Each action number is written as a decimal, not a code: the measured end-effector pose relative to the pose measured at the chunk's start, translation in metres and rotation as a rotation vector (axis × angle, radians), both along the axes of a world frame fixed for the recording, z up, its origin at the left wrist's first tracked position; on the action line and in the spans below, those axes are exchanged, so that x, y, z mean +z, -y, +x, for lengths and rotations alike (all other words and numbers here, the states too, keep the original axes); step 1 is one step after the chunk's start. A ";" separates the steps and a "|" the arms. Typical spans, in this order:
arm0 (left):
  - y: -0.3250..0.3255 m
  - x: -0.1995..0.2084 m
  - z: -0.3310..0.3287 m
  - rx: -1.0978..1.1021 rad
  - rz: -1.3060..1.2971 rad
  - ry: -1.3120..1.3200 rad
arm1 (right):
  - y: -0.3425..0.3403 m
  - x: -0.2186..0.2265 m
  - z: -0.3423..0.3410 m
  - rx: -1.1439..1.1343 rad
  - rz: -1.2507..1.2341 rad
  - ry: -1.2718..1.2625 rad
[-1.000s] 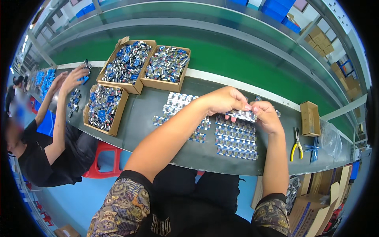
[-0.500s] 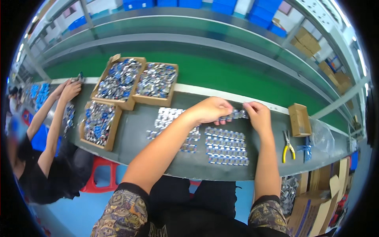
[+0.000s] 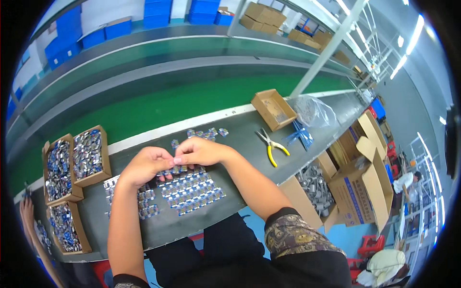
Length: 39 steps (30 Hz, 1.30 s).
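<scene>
My left hand [image 3: 148, 165] and my right hand [image 3: 200, 151] meet with fingertips pinched around a short row of small blue-and-silver parts [image 3: 178, 170]. Fingers cover much of this row, and the exact kind of part is too small to tell. Just below the hands, several neat rows of the same parts [image 3: 193, 193] lie side by side on the dark table. Another group of parts [image 3: 147, 204] lies beside them, partly hidden by my left forearm. Beyond my right hand, a few loose parts [image 3: 209, 134] are scattered near the table's far edge.
Three cardboard trays of parts [image 3: 89, 158] stand at left, near a co-worker's arm [image 3: 29, 223]. To the right are yellow-handled pliers [image 3: 272, 148], blue strips [image 3: 300, 136], a small open box [image 3: 273, 109] and a clear bag [image 3: 314, 111]. A carton of grey metal pieces [image 3: 314, 189] sits below the table edge.
The view has swung to the right, so the table's things appear farther left. My hands have come closer together, to the top of the rows. Loose parts now show beyond them.
</scene>
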<state>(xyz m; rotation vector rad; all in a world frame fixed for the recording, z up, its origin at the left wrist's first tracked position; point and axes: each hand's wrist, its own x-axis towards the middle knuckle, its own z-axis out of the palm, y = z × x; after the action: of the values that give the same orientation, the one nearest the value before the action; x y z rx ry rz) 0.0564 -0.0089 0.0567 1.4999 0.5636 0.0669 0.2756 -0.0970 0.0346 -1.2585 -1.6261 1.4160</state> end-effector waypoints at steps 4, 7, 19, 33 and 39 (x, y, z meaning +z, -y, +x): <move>-0.007 -0.013 -0.010 0.089 -0.120 0.128 | -0.004 -0.001 -0.010 -0.007 0.011 -0.129; -0.009 -0.016 0.002 0.106 -0.156 0.131 | -0.007 -0.016 -0.001 -0.013 0.047 -0.245; -0.007 -0.015 0.001 0.295 -0.139 0.105 | -0.007 -0.008 0.004 -0.251 0.135 -0.381; -0.008 -0.029 0.000 0.239 0.034 0.080 | -0.009 -0.014 0.006 -0.524 0.572 0.273; 0.000 -0.022 0.006 0.200 0.056 0.038 | -0.008 -0.017 -0.001 -0.197 0.399 0.121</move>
<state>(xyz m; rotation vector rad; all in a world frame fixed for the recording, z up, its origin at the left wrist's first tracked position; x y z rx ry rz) 0.0625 -0.0088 0.0347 1.4898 0.6843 0.2684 0.2746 -0.0887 0.0178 -1.2424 -1.7058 0.8578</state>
